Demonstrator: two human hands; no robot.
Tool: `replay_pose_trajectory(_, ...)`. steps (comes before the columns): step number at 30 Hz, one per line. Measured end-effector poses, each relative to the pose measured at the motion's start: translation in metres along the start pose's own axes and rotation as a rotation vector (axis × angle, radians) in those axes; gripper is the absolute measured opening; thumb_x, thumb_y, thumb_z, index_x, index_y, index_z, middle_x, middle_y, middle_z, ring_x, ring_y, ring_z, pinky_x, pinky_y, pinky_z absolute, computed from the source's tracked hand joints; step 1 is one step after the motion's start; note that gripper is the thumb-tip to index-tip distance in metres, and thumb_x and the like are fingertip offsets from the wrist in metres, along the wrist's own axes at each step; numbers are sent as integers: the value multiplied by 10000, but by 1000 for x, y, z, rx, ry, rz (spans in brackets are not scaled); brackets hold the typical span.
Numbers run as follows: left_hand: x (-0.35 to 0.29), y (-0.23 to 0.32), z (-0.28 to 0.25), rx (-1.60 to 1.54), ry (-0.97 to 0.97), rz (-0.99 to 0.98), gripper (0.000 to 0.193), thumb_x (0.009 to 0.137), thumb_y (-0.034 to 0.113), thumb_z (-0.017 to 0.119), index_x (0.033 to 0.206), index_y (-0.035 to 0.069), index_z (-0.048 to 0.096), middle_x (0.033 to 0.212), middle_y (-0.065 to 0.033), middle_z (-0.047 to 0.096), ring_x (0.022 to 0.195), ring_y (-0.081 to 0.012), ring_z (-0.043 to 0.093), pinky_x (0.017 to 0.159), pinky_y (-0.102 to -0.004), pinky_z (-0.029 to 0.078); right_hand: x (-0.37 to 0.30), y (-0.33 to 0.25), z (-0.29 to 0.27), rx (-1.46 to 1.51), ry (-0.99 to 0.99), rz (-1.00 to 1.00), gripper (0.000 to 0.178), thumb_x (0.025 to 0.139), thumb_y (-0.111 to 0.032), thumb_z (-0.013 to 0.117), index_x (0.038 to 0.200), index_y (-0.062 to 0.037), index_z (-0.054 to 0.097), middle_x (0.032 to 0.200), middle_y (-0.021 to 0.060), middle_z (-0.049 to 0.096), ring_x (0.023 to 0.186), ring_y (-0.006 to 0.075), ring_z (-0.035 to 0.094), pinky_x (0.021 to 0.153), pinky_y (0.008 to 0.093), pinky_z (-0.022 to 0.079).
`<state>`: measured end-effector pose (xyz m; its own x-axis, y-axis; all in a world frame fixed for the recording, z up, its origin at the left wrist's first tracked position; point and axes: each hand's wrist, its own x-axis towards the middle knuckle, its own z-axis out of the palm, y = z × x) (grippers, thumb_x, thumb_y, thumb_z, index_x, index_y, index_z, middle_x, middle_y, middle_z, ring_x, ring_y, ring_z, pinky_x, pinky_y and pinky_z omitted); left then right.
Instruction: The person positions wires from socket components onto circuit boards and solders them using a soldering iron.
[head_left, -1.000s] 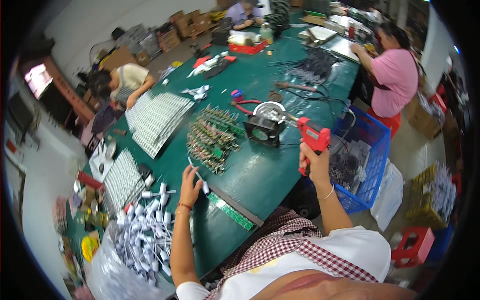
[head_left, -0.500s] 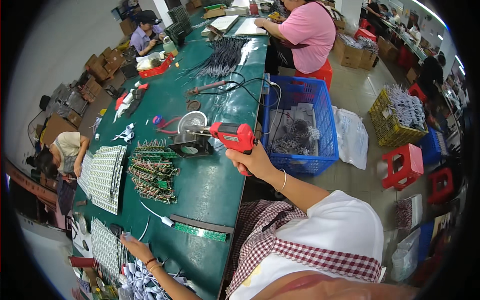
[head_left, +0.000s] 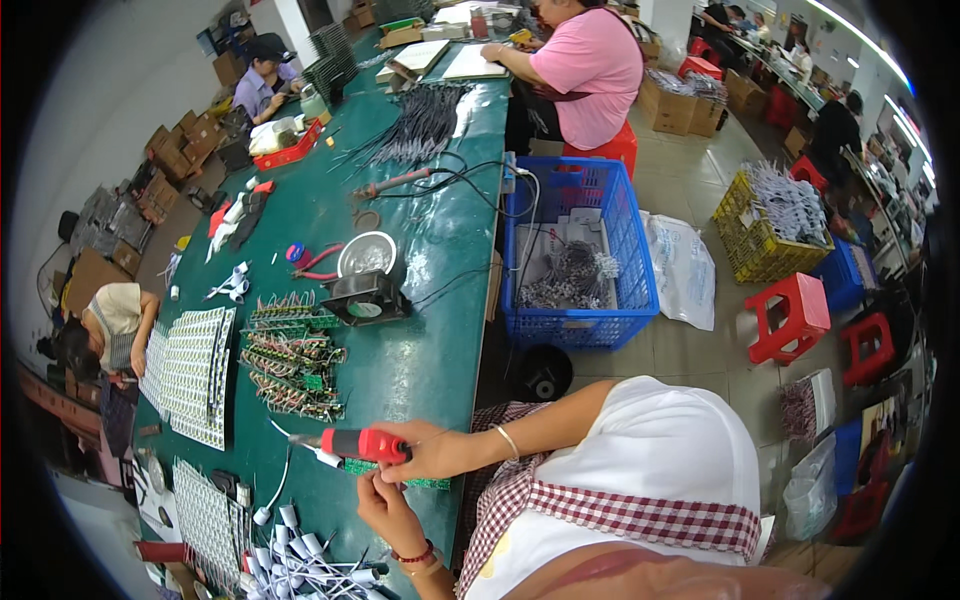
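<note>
Soldering gun (head_left: 368,445) grasped by right fingers (head_left: 410,464), left fingers (head_left: 372,492) curled just below, hold unclear, green circuit strip (head_left: 432,484) beneath

Over the green table (head_left: 430,350), the right hand (head_left: 437,450) grips a red-and-black soldering gun (head_left: 372,445), its tip pointing left near a white connector (head_left: 327,458), while the left hand (head_left: 390,515), fingers bunched, is just beside it by a partly hidden circuit board (head_left: 432,484); whether those fingers hold anything is too small to tell. Beyond lie wired boards (head_left: 290,350), a black fan (head_left: 362,303) next to a white dish (head_left: 367,250), and red pliers (head_left: 320,276), with pale panels (head_left: 195,370) farther left. A blue crate (head_left: 585,332) stands beside the table, near a seated co-worker in pink (head_left: 598,80).
</note>
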<state>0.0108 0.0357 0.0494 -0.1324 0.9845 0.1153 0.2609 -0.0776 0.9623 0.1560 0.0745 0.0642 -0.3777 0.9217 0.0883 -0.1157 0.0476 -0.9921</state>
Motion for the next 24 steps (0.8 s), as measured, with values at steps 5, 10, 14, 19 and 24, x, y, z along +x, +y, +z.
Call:
replay_pose_trajectory(5,-19,14,-1,49,97,105,199,919,100,456,861,-51,572,623,-55,549,543,-97,477,494,-251,383,-4,-13,11,-63,-47,-33,410,764,-106,650,1145,-65,502,777,22,583,722,131,556,658,296,484)
replay_pose_trajectory(10,-29,7,-9,83,59,124,179,898,74,458,830,-39,579,611,-40,544,531,-83,469,473,-230,345,2,6,7,171,-178,160,394,728,-84,617,1098,-42,490,733,28,563,642,116,503,567,277,435)
replay_pose_trajectory(14,-38,13,-25,11,58,-60,161,888,75,474,809,-29,569,619,-23,540,538,-76,472,465,-220,324,-2,-15,12,106,-320,299,377,737,-84,618,1095,-49,504,747,27,566,665,93,501,565,269,436)
replay_pose_trajectory(19,-29,15,-21,-215,48,-157,47,826,-7,545,870,-12,526,681,-31,570,611,-85,548,551,-231,446,2,-14,21,-36,-30,-1,278,766,-118,689,998,-48,553,778,-30,551,735,55,493,671,249,453)
replay_pose_trajectory(24,-27,-2,-35,16,56,-39,64,779,38,580,812,-7,549,634,-134,567,549,-164,585,544,-277,449,8,9,30,-102,-41,303,270,730,-155,730,944,-53,602,840,-5,599,785,60,532,694,258,468)
